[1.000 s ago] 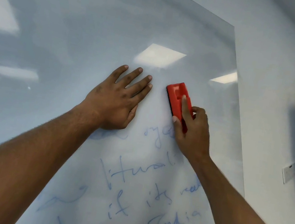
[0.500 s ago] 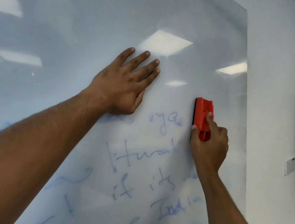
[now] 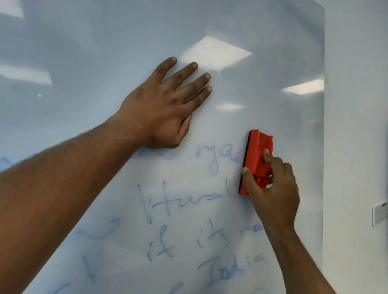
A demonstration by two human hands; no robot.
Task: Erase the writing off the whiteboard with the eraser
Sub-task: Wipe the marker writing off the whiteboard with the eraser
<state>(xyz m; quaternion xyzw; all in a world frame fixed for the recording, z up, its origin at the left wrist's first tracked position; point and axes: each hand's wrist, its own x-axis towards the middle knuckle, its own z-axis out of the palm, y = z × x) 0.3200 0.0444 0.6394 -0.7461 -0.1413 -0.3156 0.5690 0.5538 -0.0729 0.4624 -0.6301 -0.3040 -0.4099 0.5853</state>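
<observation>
Rightward since before, red eraser (image 3: 256, 162) sits clamped in right hand (image 3: 273, 196) fingers; left hand (image 3: 163, 111) splayed flat.

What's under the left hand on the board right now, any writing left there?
The left hand lies flat on the whiteboard. Faint blue writing shows just below its heel. Whatever is under the palm is covered, so more ink there cannot be ruled out.
</observation>
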